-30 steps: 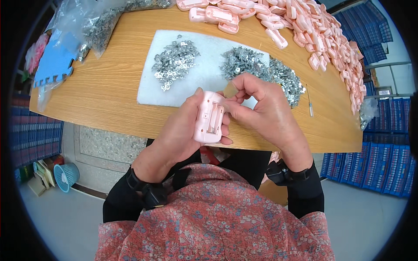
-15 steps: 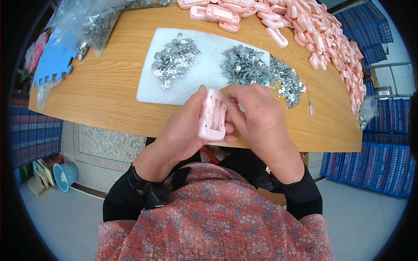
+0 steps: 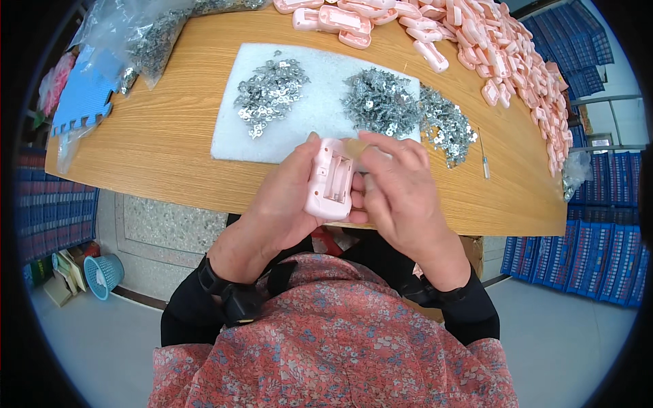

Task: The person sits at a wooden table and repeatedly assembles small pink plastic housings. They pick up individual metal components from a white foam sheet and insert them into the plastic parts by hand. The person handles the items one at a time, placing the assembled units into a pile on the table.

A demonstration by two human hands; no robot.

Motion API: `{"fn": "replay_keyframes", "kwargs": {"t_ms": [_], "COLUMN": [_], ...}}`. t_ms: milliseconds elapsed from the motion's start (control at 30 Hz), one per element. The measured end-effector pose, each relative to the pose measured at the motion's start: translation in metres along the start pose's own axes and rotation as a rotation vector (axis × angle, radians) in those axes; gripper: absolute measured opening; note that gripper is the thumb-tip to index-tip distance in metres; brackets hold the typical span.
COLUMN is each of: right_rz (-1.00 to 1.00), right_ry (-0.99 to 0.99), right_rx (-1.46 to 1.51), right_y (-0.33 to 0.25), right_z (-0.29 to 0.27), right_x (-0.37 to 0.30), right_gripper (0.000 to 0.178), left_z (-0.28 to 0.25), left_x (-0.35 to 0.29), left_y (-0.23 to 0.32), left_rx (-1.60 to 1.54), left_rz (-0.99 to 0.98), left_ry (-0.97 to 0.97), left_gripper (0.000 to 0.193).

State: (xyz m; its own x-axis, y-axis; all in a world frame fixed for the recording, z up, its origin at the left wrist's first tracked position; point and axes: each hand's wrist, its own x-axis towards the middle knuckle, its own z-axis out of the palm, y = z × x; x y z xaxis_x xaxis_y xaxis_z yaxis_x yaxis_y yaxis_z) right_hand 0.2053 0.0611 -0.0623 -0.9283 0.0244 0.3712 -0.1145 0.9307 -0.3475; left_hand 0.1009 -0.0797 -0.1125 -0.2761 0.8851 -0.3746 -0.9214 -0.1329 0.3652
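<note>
My left hand is closed around a pale pink plastic housing, its thumb along the left edge and its fingertips showing at the right. A long open battery compartment faces up in the housing. My right hand bends over the upper right side, fingers curled and pinched, with something tan at the fingertips. What they hold, if anything, is too blurred to make out. Beyond the hands, a white foam sheet carries a left pile of small metal contact plates and a right pile of metal contact pieces.
More metal pieces lie right of the foam, beside a thin screwdriver. A heap of pink housings fills the table's far right. Plastic bags and a blue foam mat occupy the far left. Blue racks stand beyond.
My right hand has shifted slightly left and lower along the housing, uncovering more of the compartment. My left hand keeps its hold, and the housing moves slightly left.
</note>
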Motion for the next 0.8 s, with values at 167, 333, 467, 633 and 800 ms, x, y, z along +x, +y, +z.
{"fn": "replay_keyframes", "kwargs": {"t_ms": [167,333,467,633,800], "right_rz": [-0.017,0.143,0.601,0.723,0.799], "right_ry": [-0.021,0.079,-0.008,-0.116,-0.147], "right_rx": [-0.006,0.189,1.068,1.334,1.361], "right_y": [0.001,0.006,0.012,0.024,0.035], "right_z": [-0.005,-0.005,0.006,0.007,0.013], "right_x": [-0.003,-0.007,-0.009,-0.011,-0.014], "right_gripper": [0.039,0.028,0.026,0.026,0.030], "left_z": [0.000,0.001,-0.001,0.002,-0.011], "left_x": [-0.002,-0.002,-0.004,-0.010,-0.007], "left_y": [0.001,-0.001,-0.003,-0.002,-0.008], "left_rx": [0.025,0.048,0.194,0.352,0.588], "left_rz": [-0.004,0.002,0.043,-0.027,0.186], "left_ry": [-0.024,-0.072,-0.185,-0.074,-0.013], "left_gripper": [0.054,0.056,0.057,0.058,0.044]}}
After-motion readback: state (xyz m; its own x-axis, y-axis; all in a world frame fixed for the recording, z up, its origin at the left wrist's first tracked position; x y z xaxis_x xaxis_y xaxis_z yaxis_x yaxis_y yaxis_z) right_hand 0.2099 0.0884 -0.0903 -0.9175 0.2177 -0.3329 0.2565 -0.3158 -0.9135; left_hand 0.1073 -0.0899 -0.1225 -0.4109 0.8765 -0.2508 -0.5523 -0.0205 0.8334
